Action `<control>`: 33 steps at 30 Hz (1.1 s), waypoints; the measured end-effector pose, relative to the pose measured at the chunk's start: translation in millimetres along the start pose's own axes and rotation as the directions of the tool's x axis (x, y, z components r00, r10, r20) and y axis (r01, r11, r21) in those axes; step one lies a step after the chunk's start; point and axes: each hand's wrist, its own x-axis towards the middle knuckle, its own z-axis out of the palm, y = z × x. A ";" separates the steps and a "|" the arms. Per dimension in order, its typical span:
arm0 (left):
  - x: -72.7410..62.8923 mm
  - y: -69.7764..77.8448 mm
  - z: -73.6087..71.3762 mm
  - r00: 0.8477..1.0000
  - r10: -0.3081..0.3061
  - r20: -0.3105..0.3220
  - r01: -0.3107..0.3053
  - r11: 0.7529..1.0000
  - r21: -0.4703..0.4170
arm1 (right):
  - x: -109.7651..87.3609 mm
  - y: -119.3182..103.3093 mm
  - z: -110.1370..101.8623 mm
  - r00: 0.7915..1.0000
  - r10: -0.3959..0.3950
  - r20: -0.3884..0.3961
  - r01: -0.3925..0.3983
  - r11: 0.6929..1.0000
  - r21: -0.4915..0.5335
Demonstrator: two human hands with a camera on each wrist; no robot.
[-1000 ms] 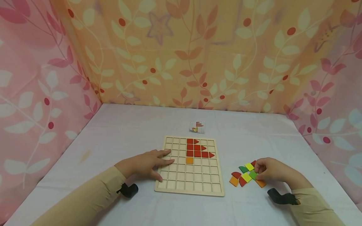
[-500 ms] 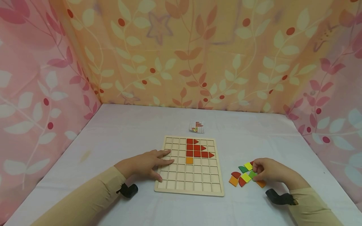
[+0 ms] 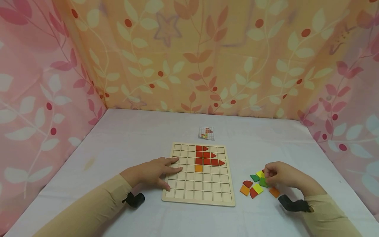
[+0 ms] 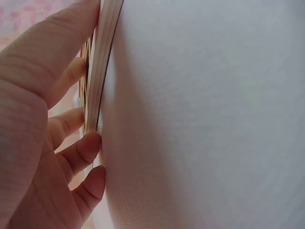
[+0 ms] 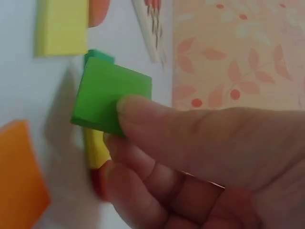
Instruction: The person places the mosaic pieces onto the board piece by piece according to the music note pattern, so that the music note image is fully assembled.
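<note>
My right hand [image 3: 285,175] pinches a light green square tile [image 5: 102,95] between thumb and fingers, lifted just above the loose tiles at the right. Beneath and around it lie a dark green curved tile [image 3: 255,178], yellow squares [image 3: 258,189], red curved tiles [image 3: 247,183] and orange squares [image 3: 274,192]. My left hand [image 3: 151,171] rests with spread fingers on the left edge of the wooden grid board [image 3: 183,194]. In the board's upper cells sit red squares [image 3: 199,148] and red pointed tiles [image 3: 221,163], with one orange square [image 3: 198,168] below them.
A small printed card [image 3: 206,133] with a coloured grid pattern lies behind the board. White cloth [image 3: 127,131] covers the table. Patterned curtains [image 3: 189,59] stand at the back and both sides.
The right hand has taken the light green square and raised it off the pile. The right-hand orange square is now more fully visible. My left hand has stayed in place.
</note>
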 end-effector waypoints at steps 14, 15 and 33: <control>-0.7 1.5 -1.3 1.000 0.003 -0.001 -0.003 1.000 -0.004 | 37.7 -57.9 13.7 0.994 -0.085 -0.065 0.088 0.995 0.038; -0.7 1.7 -1.4 1.000 0.001 0.000 -0.001 1.000 -0.004 | 41.0 -62.8 16.4 0.993 -0.101 -0.067 0.103 0.994 0.032; -0.3 0.2 -1.3 1.000 0.004 0.000 -0.004 1.000 0.003 | 79.8 -137.0 68.6 0.941 -0.331 -0.071 0.332 0.943 0.016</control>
